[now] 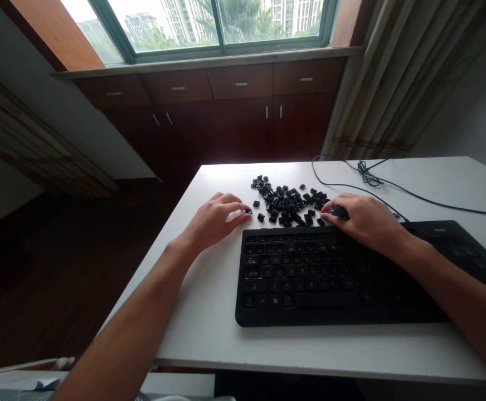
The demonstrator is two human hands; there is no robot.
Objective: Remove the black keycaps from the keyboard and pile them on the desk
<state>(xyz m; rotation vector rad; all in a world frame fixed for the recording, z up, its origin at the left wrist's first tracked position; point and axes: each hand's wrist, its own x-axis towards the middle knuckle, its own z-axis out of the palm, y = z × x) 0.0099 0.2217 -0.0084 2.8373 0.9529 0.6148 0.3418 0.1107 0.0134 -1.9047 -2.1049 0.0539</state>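
On the white table (209, 289), a black keyboard (326, 301), some sockets (253, 272) filled with lettered keys and others bare, lies beside a scattered heap of black keycaps (287, 201), the outstretched left hand (215, 216) pinching a small keycap (248, 211), the right hand (366, 220), reaching across the keyboard, gripping a dark piece (338, 211).

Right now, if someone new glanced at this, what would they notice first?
Probably the scattered heap of black keycaps on the white table, just beyond the keyboard. Next, the keyboard itself, with gaps showing in its upper left rows. Then the hands: the left hand and right hand flank the heap, each with a small dark piece at the fingertips.
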